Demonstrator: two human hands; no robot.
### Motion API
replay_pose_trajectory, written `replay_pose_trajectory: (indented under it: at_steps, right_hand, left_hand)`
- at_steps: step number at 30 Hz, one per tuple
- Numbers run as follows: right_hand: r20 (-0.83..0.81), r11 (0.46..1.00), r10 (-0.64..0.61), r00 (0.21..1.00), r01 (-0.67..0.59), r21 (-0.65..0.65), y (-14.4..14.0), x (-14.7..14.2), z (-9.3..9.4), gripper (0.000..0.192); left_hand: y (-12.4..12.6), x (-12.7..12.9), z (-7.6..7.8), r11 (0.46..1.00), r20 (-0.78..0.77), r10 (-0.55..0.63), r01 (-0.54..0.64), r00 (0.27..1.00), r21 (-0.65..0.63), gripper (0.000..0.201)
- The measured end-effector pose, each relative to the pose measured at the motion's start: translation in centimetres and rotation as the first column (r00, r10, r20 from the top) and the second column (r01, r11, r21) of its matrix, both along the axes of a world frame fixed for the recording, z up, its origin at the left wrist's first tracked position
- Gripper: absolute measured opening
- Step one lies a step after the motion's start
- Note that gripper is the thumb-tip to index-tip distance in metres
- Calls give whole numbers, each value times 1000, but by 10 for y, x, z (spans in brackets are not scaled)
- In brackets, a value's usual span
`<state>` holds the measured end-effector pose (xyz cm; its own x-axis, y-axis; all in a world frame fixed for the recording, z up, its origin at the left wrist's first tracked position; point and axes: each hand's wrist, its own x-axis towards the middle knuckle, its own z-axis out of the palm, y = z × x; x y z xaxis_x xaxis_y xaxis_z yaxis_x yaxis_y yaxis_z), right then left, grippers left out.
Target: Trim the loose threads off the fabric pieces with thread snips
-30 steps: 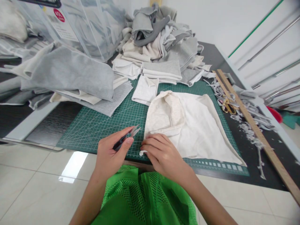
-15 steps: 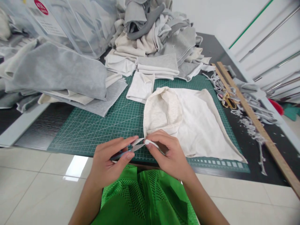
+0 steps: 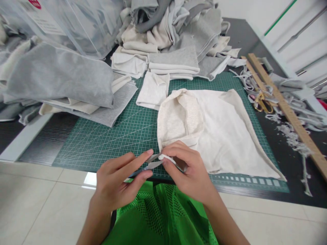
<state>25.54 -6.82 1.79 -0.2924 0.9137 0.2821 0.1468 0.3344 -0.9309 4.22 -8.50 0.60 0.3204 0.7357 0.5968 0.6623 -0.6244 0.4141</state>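
My left hand (image 3: pixel 119 180) grips small thread snips (image 3: pixel 150 162), their blades pointing right at a pinched bit of fabric. My right hand (image 3: pixel 185 170) pinches the near left corner of a cream fabric piece (image 3: pixel 217 132) and lifts that edge slightly off the green cutting mat (image 3: pixel 109 136). The snip tips touch or nearly touch the pinched edge between my two hands. The rest of the cream piece lies flat on the mat, with a folded flap on its left side.
Stacks of grey and cream fabric (image 3: pixel 63 78) crowd the left and back of the mat. A small white folded piece (image 3: pixel 152 91) lies beyond the cream one. At right are gold-handled scissors (image 3: pixel 262 102), a wooden ruler (image 3: pixel 286 112) and fabric scraps (image 3: pixel 291 132). Clear plastic bins (image 3: pixel 76 23) stand at back left.
My right hand lifted the fabric corner from the mat, and my left hand brought the snips over to it. The view has tilted down a little.
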Motion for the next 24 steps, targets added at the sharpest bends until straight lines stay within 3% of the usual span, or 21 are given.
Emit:
replay_pose_trajectory:
  at_steps: [8,24]
  right_hand:
    - [-32,1000,7,999,-7,2,4,-1,-2,17]
    - [-34,1000,6,999,-7,-24,3,0,1,16]
  left_hand:
    - [8,-1,3,997,-99,-60,64,993,47,32]
    - [12,1,9,994,-126,-54,65,991,85,33]
